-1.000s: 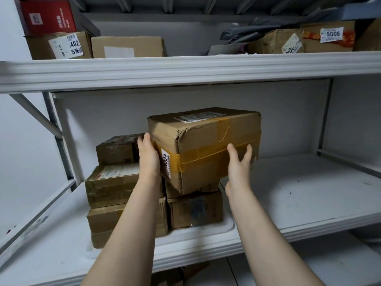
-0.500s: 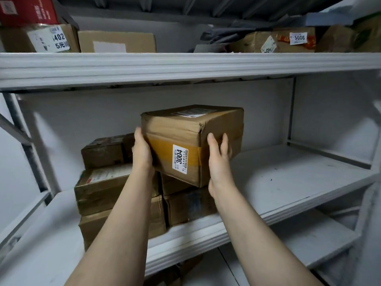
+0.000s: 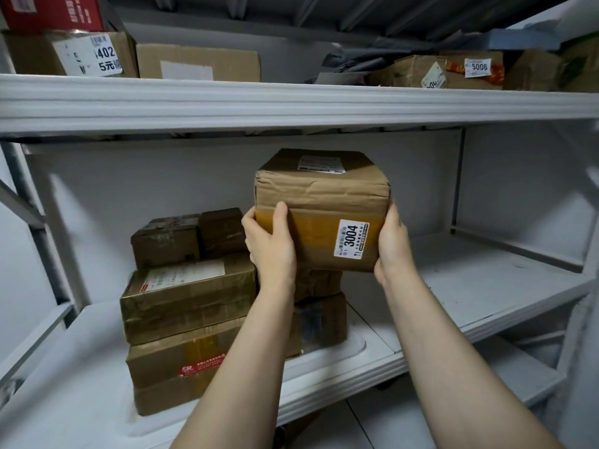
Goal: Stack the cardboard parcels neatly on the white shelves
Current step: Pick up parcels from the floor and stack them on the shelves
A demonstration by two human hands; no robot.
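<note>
A brown cardboard parcel (image 3: 321, 202) with a "3004" label and yellow tape sits on top of two smaller stacked parcels (image 3: 319, 315) on the middle white shelf (image 3: 460, 296). My left hand (image 3: 270, 244) grips its left front edge and my right hand (image 3: 393, 247) grips its right side. Its short labelled face points toward me. To the left stands a stack of wide taped parcels (image 3: 188, 296), with two small dark boxes (image 3: 191, 234) on top.
The upper shelf (image 3: 291, 102) carries several cardboard boxes, a red box (image 3: 52, 11) and grey bags. Metal uprights and braces stand at the left (image 3: 26, 202) and right. Bare shelf lies to the right of the stack. A lower shelf shows below.
The parcel has been turned between my hands so its short "3004" face now points at me, and my view has shifted left and closer.
</note>
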